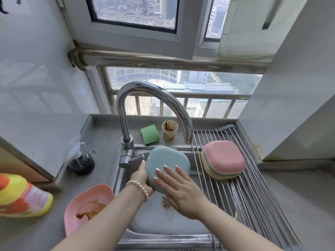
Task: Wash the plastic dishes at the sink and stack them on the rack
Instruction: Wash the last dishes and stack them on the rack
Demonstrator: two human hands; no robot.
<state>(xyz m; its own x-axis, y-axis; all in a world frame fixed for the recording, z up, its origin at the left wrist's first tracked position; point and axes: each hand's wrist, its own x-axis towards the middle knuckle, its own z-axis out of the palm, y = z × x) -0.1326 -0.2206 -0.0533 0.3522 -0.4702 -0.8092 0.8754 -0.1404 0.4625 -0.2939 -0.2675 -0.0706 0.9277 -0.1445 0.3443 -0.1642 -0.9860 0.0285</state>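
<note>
Nearest me, a soiled pink dish [87, 205] is sitting on the worktop [101, 140] left of the sink [154, 221]. Over the basin I am seeing the left hand [140, 175] gripping the blue dish [167, 167] by its edge, underside facing up, while the right hand [178, 192] is lying flat and open against it. Farther right, stacked dishes [223, 162] are resting upside down on the rack [253, 187]; beyond, a green sponge [150, 134] and stained paper cup [169, 130] are standing behind the faucet [154, 105].

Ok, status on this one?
Left hand grips blue dish over sink; right hand rubs it. Stack on rack. Dirty pink dish waits.
</note>
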